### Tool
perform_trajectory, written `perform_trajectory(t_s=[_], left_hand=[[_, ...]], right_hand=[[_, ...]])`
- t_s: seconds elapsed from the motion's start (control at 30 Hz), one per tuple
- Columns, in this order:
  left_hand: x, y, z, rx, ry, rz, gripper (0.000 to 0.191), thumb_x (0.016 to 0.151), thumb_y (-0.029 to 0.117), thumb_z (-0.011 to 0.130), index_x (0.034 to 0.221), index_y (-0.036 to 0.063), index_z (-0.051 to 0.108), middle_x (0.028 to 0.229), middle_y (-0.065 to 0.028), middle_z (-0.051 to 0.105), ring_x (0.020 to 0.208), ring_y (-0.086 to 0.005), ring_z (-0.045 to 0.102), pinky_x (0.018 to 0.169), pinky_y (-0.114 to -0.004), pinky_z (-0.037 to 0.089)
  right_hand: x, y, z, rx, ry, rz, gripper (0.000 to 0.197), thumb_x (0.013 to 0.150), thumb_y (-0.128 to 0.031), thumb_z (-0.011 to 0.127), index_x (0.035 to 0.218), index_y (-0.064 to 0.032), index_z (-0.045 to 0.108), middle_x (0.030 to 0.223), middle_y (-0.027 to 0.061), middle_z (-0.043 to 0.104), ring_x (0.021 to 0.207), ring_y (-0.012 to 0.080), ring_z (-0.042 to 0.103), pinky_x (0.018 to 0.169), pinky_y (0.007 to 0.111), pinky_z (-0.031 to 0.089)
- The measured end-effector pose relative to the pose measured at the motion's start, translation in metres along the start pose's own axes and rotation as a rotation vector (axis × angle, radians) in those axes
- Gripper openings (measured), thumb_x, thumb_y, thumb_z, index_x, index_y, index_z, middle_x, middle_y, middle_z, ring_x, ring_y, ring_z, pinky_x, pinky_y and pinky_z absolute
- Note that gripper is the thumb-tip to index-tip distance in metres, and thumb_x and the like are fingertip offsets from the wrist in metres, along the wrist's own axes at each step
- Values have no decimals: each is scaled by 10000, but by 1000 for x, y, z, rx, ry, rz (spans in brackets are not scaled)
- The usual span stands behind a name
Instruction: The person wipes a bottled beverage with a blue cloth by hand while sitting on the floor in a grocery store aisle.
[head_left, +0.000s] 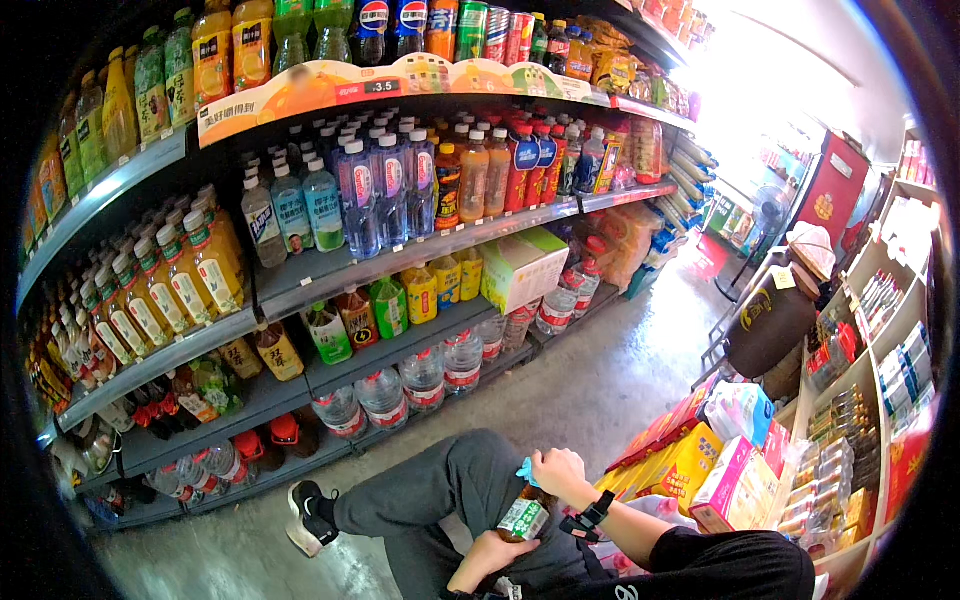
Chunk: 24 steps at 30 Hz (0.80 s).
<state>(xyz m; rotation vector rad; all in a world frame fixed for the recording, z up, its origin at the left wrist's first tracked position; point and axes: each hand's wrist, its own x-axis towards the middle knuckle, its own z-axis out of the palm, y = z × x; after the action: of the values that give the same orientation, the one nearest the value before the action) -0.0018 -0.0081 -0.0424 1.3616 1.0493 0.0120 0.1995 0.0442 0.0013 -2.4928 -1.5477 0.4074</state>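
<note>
My left hand (491, 556) is closed around the lower part of a plastic drink bottle (524, 517) with dark contents and a green and white label. The bottle lies tilted over my lap, against the grey trousers (442, 480). At its cap end, my right hand (559, 474) grips a light blue cloth (526, 472); the fingers partly hide the cap. A black device is strapped to my right wrist (592, 517).
Curved shelves (420, 244) packed with drink bottles stand ahead and to the left. Cartons (739, 484) and a plastic bag (739, 409) are at the right, beside another stocked shelf (874, 375). Large dark jars (772, 319) and a fan (770, 206) stand by the aisle.
</note>
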Motion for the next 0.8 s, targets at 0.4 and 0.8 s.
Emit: perform_trajectory(t_s=[0.4,0.8], left_hand=[[0,0,-3,-54,28,18,565,759,580,765,792,19,702,595,-37,618,558,-159,596,568,-298,465],[9,-9,3,-53,35,46,571,751,592,764,789,25,707,609,-32,617,574,-168,593,583,-309,465]], right_hand=[[4,-6,2,-57,-14,-10,538,929,-382,439,707,23,716,744,270,675,724,428,686,713,492,553],[1,4,9,-55,59,-66,532,925,-372,436,684,16,707,721,260,673,698,422,685,695,496,555]])
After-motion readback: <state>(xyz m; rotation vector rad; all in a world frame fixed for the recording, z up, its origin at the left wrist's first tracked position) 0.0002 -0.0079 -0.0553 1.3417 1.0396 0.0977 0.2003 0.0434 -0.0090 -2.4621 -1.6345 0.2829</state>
